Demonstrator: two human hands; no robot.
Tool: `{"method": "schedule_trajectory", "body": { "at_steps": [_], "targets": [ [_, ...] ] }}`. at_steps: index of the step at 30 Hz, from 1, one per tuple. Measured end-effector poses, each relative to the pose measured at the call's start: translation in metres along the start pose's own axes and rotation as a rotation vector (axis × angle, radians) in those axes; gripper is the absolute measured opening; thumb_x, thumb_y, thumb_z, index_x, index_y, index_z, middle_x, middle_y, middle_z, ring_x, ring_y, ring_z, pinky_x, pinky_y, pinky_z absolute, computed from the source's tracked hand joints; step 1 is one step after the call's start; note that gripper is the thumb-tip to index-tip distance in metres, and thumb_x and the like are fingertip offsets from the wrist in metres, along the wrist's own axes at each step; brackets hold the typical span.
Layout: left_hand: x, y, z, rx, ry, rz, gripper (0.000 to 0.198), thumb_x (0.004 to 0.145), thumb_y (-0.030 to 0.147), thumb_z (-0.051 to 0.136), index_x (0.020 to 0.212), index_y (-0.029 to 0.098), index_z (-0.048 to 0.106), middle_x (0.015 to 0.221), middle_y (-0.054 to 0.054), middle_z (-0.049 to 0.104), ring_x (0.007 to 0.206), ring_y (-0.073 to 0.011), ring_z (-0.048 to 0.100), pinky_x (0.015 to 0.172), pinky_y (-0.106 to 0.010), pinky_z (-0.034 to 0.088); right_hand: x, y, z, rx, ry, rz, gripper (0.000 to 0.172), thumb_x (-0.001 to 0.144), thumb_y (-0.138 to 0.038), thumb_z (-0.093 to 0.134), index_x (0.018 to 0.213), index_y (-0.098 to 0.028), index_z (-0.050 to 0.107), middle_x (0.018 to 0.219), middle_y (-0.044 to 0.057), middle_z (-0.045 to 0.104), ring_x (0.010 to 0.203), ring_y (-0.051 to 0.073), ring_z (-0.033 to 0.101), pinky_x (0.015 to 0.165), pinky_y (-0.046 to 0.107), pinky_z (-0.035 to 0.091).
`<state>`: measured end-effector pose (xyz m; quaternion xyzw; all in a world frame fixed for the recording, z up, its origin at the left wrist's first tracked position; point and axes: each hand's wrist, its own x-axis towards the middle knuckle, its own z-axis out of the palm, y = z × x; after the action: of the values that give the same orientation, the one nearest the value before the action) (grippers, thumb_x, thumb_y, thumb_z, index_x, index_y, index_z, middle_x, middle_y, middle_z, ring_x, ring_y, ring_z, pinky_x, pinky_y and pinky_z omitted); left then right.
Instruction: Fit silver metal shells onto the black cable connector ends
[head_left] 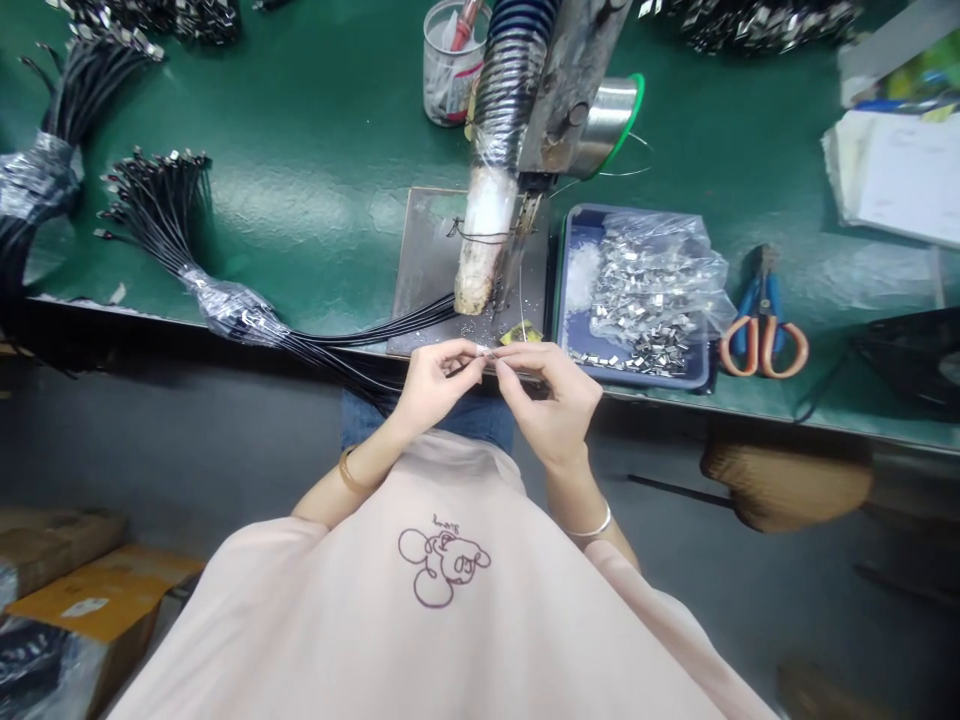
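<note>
At the table's front edge, my left hand (440,388) and my right hand (556,400) meet fingertip to fingertip. Both are closed in a pinch around something tiny and pale or metallic, too small to make out. Just beyond my fingers lies a metal plate (427,250) with bits of solder scattered on it. A bundle of black cables (337,340), wrapped in clear plastic, runs from the left; some of its ends reach the plate, others pass behind my left hand. To the right of my right hand, a blue tray (574,370) holds many small metal connector shells (660,340) and a plastic bag.
A fume hose (487,210) hangs over the plate beside a metal arm with a solder spool (609,120). Orange-handled cutters (765,330) lie right of the tray. A clear cup (450,75) stands behind. More cable bundles (45,180) lie left; cardboard boxes (105,600) sit below.
</note>
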<state>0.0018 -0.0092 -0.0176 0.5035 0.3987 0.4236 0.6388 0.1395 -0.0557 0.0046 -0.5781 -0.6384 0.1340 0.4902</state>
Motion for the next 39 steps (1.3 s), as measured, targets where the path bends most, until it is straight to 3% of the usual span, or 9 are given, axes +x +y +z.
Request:
{"method": "schedule_trajectory", "body": {
  "at_steps": [5, 11, 15, 18, 20, 24, 32, 35, 39],
  "targets": [
    [0.0, 0.003, -0.003, -0.039, -0.02, -0.049, 0.031, 0.075, 0.042, 0.08, 0.077, 0.014, 0.068, 0.061, 0.0, 0.066, 0.055, -0.0097, 0.061, 0.059, -0.023, 0.05, 0.0, 0.003, 0.001, 0.084, 0.157, 0.153, 0.013, 0.092, -0.028, 0.064, 0.082, -0.023, 0.069, 0.092, 0.005, 0.076, 0.085, 0.019, 0.073, 0.073, 0.034, 0.062],
    [-0.002, 0.011, -0.004, -0.05, -0.099, -0.032, 0.038, 0.075, 0.05, 0.08, 0.075, 0.014, 0.067, 0.062, 0.0, 0.064, 0.056, -0.0094, 0.059, 0.059, -0.023, 0.049, 0.005, 0.01, -0.001, 0.33, -0.069, 0.311, 0.005, 0.083, -0.028, 0.073, 0.081, -0.024, 0.074, 0.092, 0.003, 0.075, 0.083, 0.016, 0.073, 0.072, 0.029, 0.063],
    [-0.003, 0.018, -0.005, -0.008, -0.203, -0.009, 0.046, 0.081, 0.057, 0.072, 0.069, 0.014, 0.065, 0.055, 0.001, 0.057, 0.051, -0.0076, 0.05, 0.055, -0.022, 0.044, 0.005, 0.015, 0.002, 0.485, -0.08, 0.39, 0.019, 0.083, -0.037, 0.074, 0.075, -0.021, 0.07, 0.092, 0.004, 0.074, 0.081, 0.016, 0.074, 0.073, 0.029, 0.063],
    [-0.004, 0.021, -0.005, 0.017, -0.201, -0.008, 0.048, 0.083, 0.059, 0.07, 0.067, 0.014, 0.063, 0.054, 0.002, 0.055, 0.05, -0.0073, 0.047, 0.052, -0.022, 0.041, 0.005, 0.019, 0.003, 0.57, 0.025, 0.456, 0.026, 0.084, -0.045, 0.073, 0.075, -0.021, 0.068, 0.093, 0.004, 0.074, 0.082, 0.017, 0.076, 0.077, 0.032, 0.064],
    [-0.005, 0.019, -0.004, 0.025, -0.147, 0.012, 0.045, 0.083, 0.057, 0.07, 0.069, 0.015, 0.063, 0.056, 0.001, 0.057, 0.052, -0.008, 0.05, 0.053, -0.022, 0.042, 0.005, 0.019, 0.001, 0.536, 0.085, 0.435, 0.023, 0.084, -0.043, 0.073, 0.077, -0.022, 0.069, 0.094, 0.003, 0.074, 0.084, 0.017, 0.076, 0.082, 0.033, 0.064],
    [-0.006, 0.012, -0.002, 0.088, -0.055, 0.094, 0.034, 0.084, 0.048, 0.071, 0.076, 0.015, 0.067, 0.068, -0.002, 0.065, 0.059, -0.01, 0.056, 0.059, -0.022, 0.046, 0.003, 0.012, -0.002, 0.374, -0.034, 0.357, 0.011, 0.083, -0.033, 0.074, 0.078, -0.023, 0.073, 0.092, 0.003, 0.074, 0.083, 0.016, 0.073, 0.075, 0.031, 0.064],
    [-0.01, 0.014, 0.0, 0.562, 0.001, 0.408, 0.019, 0.094, 0.023, 0.058, 0.08, 0.017, 0.069, 0.075, -0.004, 0.068, 0.068, -0.014, 0.058, 0.069, -0.027, 0.047, 0.002, 0.012, 0.0, 0.345, -0.076, 0.327, 0.008, 0.085, -0.024, 0.068, 0.077, -0.022, 0.07, 0.097, 0.004, 0.073, 0.086, 0.017, 0.074, 0.076, 0.031, 0.063],
    [-0.013, 0.012, 0.002, 0.489, -0.024, 0.347, 0.026, 0.097, 0.027, 0.052, 0.077, 0.017, 0.063, 0.074, -0.004, 0.066, 0.068, -0.014, 0.059, 0.07, -0.027, 0.047, -0.003, 0.009, 0.003, 0.342, -0.042, 0.276, 0.01, 0.086, -0.021, 0.065, 0.076, -0.022, 0.067, 0.101, 0.005, 0.073, 0.09, 0.018, 0.075, 0.081, 0.034, 0.064],
    [-0.012, 0.012, -0.001, 0.162, -0.172, 0.057, 0.041, 0.096, 0.05, 0.054, 0.07, 0.018, 0.053, 0.057, 0.003, 0.054, 0.048, -0.0077, 0.045, 0.052, -0.023, 0.038, -0.013, 0.004, 0.008, 0.078, 0.086, 0.076, 0.011, 0.086, -0.019, 0.065, 0.077, -0.024, 0.069, 0.099, 0.005, 0.075, 0.096, 0.022, 0.074, 0.089, 0.043, 0.063]
  ]
}}
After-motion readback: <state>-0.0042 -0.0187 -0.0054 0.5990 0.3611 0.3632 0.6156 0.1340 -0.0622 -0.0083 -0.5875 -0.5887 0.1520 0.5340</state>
